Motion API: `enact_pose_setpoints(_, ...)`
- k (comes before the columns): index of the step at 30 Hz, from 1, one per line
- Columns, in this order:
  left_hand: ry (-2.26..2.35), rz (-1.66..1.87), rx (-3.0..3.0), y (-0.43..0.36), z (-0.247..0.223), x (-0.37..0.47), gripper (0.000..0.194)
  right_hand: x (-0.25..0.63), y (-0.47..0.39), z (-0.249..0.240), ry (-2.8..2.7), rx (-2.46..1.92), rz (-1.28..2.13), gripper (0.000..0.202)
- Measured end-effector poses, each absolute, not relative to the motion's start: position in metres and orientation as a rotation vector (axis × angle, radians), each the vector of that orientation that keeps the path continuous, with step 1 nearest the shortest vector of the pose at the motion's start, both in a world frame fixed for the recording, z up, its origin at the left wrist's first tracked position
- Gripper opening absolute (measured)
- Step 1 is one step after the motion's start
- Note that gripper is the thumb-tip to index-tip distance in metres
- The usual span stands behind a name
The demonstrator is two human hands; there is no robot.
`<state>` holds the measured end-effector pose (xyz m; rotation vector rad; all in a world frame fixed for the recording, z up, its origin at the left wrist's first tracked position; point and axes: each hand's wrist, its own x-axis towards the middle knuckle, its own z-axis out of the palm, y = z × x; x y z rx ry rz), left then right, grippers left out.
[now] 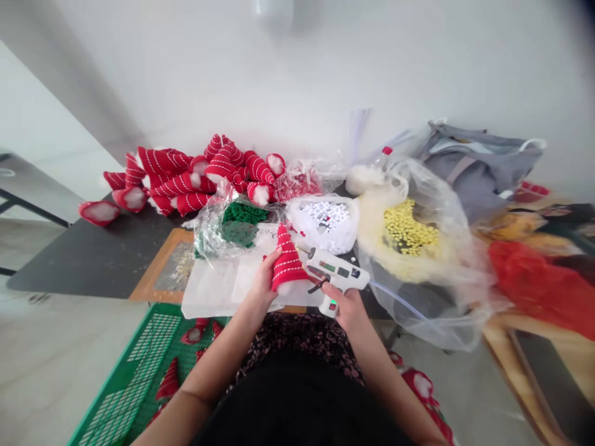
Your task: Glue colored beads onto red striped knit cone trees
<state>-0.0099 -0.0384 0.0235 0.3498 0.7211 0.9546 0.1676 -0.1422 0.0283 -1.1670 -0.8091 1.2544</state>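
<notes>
My left hand is closed around the lower left side of a red cone hat with white stitched stripes; its tip points up. In my right hand is a white hot glue gun, with a pale glue stick trailing from its back end. The gun's nozzle points left and lies close to the hat's right side; whether it touches cannot be made out. Behind the hat are a bag of green pompoms and a bag of white pompoms.
Several stuffed red striped cones are heaped at the back left. A bag of yellow pompoms stands on the right, before a grey bag. Below the table's left part is a green crate holding more cones. Red mesh cloth lies far right.
</notes>
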Motion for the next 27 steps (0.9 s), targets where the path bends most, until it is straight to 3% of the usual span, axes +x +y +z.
enact_pose_setpoints(8, 0.721, 1.106, 0.563, -0.035, 0.02, -0.005, 0.052, 0.158, -0.143, 0.027, -0.921, -1.219, 1.213, 0.053)
enact_pose_setpoints(27, 0.737, 1.101, 0.722, -0.022, 0.008, -0.007, 0.045, 0.186, -0.175, 0.047, -1.478, -1.547, 0.841, 0.037)
